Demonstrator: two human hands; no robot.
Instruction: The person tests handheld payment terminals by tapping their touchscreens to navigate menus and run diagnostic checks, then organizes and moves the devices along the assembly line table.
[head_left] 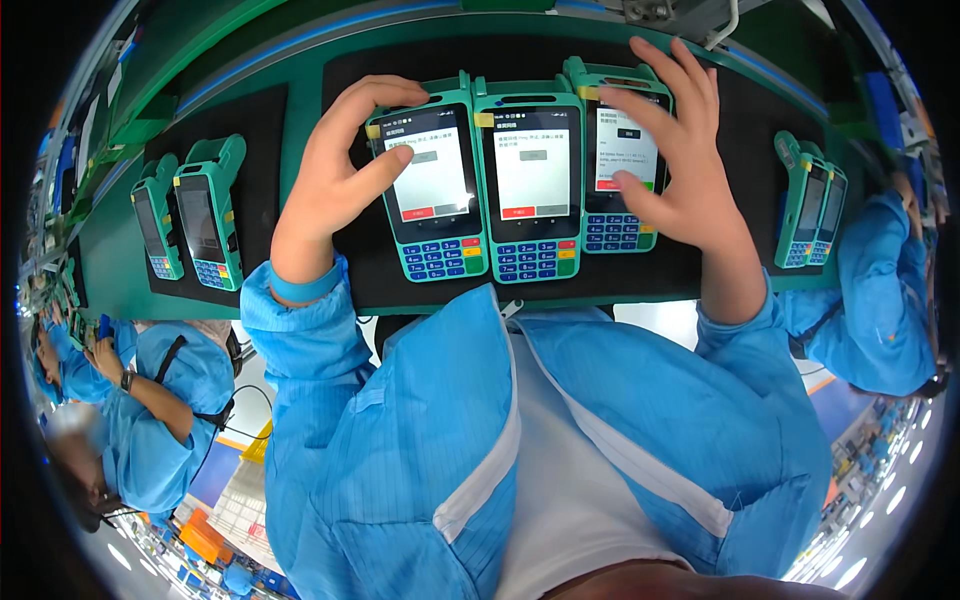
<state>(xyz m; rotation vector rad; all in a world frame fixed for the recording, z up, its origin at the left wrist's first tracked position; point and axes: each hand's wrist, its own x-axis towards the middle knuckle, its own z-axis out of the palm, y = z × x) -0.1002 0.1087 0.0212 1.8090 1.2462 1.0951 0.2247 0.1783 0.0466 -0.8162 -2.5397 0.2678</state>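
Just left of the middle terminal [531,185], your left hand [332,190] arches over the left terminal [437,190], thumb and fingers wide apart. Just right of the middle terminal, your right hand [690,180] spreads its fingers wide over the right terminal [620,150]. A black mat [372,265] lies under the middle terminal.

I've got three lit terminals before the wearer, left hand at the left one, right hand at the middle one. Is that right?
Not quite: the head view shows the right hand at the right terminal, not the middle terminal. The left hand is at the left terminal, as you said.
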